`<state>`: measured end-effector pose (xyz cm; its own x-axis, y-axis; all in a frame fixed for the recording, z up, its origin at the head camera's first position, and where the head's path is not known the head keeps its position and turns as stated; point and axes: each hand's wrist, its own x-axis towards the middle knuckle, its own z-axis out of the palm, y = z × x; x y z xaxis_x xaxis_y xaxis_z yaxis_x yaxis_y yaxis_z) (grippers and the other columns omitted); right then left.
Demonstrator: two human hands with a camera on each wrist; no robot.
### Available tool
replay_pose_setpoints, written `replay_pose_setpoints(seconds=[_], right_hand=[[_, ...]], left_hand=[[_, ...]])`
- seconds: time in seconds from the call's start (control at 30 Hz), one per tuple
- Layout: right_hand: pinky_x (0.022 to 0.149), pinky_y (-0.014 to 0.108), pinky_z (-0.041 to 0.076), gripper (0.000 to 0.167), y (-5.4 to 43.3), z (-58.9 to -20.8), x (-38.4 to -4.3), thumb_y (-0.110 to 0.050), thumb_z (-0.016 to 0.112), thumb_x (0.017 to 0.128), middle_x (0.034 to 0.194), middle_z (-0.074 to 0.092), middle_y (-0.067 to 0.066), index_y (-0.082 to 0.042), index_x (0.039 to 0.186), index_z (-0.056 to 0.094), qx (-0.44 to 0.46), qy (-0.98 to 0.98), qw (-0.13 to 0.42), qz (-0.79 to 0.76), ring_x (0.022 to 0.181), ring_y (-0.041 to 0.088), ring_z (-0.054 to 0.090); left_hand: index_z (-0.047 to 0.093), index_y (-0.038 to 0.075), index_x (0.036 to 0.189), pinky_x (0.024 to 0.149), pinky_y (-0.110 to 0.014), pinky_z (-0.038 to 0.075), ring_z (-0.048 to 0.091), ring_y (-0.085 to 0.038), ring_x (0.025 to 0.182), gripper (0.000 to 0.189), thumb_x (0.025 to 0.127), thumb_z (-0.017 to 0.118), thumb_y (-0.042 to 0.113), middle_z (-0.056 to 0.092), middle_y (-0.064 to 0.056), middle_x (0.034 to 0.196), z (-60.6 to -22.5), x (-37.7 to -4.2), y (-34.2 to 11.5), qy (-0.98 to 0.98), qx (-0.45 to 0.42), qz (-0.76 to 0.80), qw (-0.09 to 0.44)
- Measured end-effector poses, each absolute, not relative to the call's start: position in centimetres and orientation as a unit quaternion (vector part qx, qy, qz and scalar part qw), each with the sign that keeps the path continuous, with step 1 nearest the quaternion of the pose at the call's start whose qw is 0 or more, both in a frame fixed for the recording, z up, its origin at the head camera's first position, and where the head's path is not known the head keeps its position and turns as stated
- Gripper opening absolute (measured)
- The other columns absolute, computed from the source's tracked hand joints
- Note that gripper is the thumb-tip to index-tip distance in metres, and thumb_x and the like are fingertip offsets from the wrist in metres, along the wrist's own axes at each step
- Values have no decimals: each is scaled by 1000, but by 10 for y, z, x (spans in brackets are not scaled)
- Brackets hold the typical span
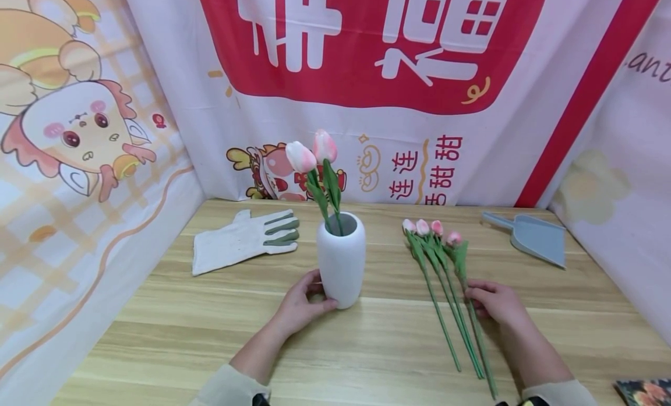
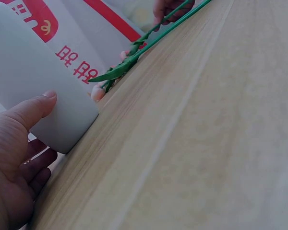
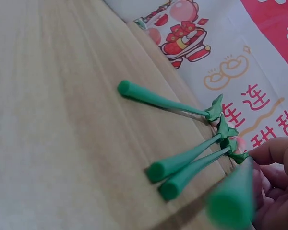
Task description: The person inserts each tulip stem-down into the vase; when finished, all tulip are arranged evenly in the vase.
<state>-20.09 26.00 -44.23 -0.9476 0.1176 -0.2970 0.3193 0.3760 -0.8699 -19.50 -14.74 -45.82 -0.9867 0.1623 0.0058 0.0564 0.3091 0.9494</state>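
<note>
head view: right fingers (image 1: 480,286) pinch the tulip (image 1: 478,333) below its leaves (image 1: 461,258).

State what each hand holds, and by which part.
The right hand pinches the rightmost tulip by its stem, toward the flower end; the left hand grips the white vase low on its side.

A pale wood-grained desk (image 1: 388,348) stands against a white fabric backdrop (image 1: 293,117) printed with a large red panel (image 1: 356,83) of white characters; an orange-checked cartoon cloth (image 1: 78,219) hangs left, a whitish flower-printed cloth (image 1: 624,132) right.
</note>
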Motion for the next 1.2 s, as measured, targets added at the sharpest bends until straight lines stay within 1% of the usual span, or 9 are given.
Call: replay_pose_setpoints(seconds=[0.13, 0.37, 0.47, 0.57, 0.6, 0.8, 0.97, 1.2], right_hand=[[61, 19, 51, 49, 261, -439, -202, -20, 60, 96, 75, 60, -11, 4, 138, 49, 147, 796, 93, -579, 66, 2, 55], [63, 17, 51, 46, 259, -428, -206, -18, 58, 98, 78, 61, -13, 2, 138, 49, 135, 753, 78, -639, 71, -1, 56], [65, 16, 52, 34, 255, -423, -208, -19, 59, 98, 79, 62, -14, -8, 130, 54, 131, 728, 71, -669, 73, -1, 57], [68, 15, 53, 22, 250, -415, -211, -20, 59, 98, 80, 62, -15, -16, 119, 53, 132, 692, 64, -706, 74, -2, 58], [70, 15, 53, 21, 247, -413, -212, -20, 59, 98, 80, 62, -15, -17, 118, 51, 133, 679, 60, -719, 75, -2, 59], [72, 13, 55, 28, 230, -400, -217, -17, 61, 97, 81, 66, -13, -15, 120, 45, 136, 602, 26, -786, 74, -2, 63], [71, 15, 56, 30, 215, -385, -220, -14, 65, 94, 80, 68, -9, -17, 115, 44, 158, 540, -5, -827, 73, 1, 66], [68, 17, 56, 29, 197, -354, -223, -10, 65, 93, 82, 67, -5, -17, 110, 43, 161, 474, -48, -864, 71, 6, 67]], left_hand=[[53, 17, 138, 106, -51, 42, 61, -24, 117, 69, 76, 85, 21, 63, -5, 129, -459, -195, -148, 806, 66, 586, 46], [53, 18, 137, 107, -51, 42, 61, -24, 116, 69, 76, 85, 23, 64, -4, 128, -458, -195, -147, 808, 65, 584, 46], [53, 17, 137, 107, -52, 41, 61, -24, 116, 69, 77, 85, 23, 64, -5, 127, -459, -195, -147, 809, 66, 583, 45], [53, 17, 137, 107, -52, 41, 61, -24, 116, 69, 77, 85, 23, 64, -5, 127, -459, -195, -148, 809, 66, 582, 44], [53, 17, 137, 107, -52, 41, 61, -24, 116, 69, 77, 85, 23, 64, -5, 127, -459, -196, -148, 809, 67, 582, 44], [52, 17, 138, 107, -52, 41, 60, -25, 117, 70, 76, 85, 24, 63, -6, 129, -460, -195, -148, 811, 66, 579, 44], [51, 18, 139, 108, -52, 41, 59, -26, 119, 74, 76, 85, 30, 62, -6, 131, -459, -195, -149, 812, 69, 577, 53], [49, 19, 140, 109, -52, 40, 58, -26, 121, 76, 75, 85, 32, 61, -6, 133, -458, -195, -149, 810, 67, 579, 59]])
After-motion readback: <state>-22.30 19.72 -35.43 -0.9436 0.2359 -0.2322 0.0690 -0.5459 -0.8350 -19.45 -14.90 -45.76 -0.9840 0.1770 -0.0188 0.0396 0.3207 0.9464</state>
